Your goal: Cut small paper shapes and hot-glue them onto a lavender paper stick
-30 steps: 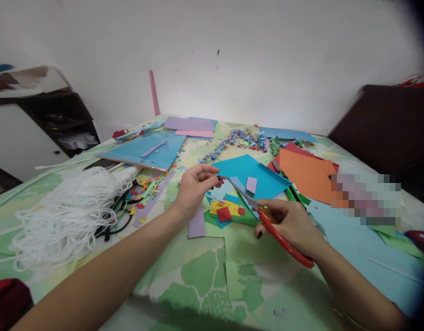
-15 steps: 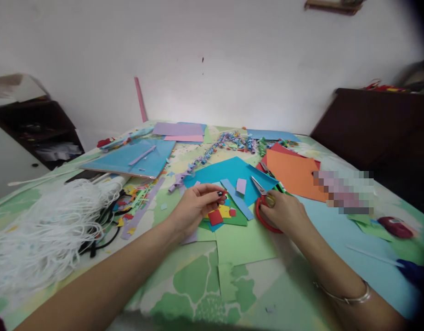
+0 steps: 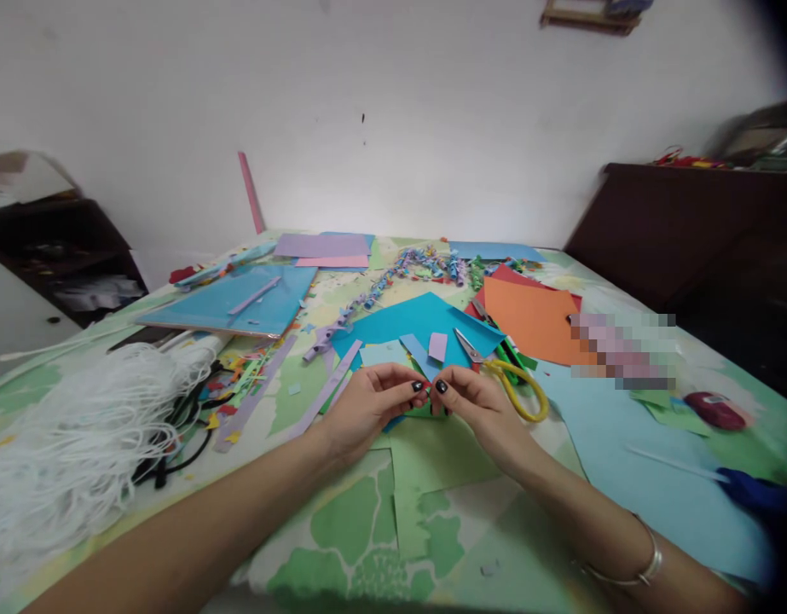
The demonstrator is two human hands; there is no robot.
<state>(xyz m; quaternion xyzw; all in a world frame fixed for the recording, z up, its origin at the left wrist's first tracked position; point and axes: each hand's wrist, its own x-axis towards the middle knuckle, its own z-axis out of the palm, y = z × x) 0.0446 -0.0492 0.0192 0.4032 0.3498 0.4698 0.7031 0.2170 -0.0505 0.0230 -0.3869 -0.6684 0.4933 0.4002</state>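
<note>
My left hand [image 3: 381,399] and my right hand [image 3: 473,408] meet fingertip to fingertip above the coloured papers. Between the pinched fingers of my left hand a small red piece [image 3: 425,385] shows. The fingers of my right hand are closed at the same spot; what they grip is too small to tell. Beside my right hand the scissors with yellow and red handles [image 3: 526,399] lie with their blades on a teal sheet [image 3: 409,314]. A small lilac piece [image 3: 437,346] rests on that sheet, just beyond my fingertips. Light green paper [image 3: 441,456] is under my hands.
White string [image 3: 79,435] is heaped at the left, near paper scraps and a blue packet [image 3: 240,298]. Orange paper [image 3: 534,320] and a light blue sheet [image 3: 655,460] lie at the right. A garland of curled paper [image 3: 373,294] stretches across the back.
My right hand has let go of the scissors, which now lie on the table, and has moved left to meet my left hand. The view has shifted slightly.
</note>
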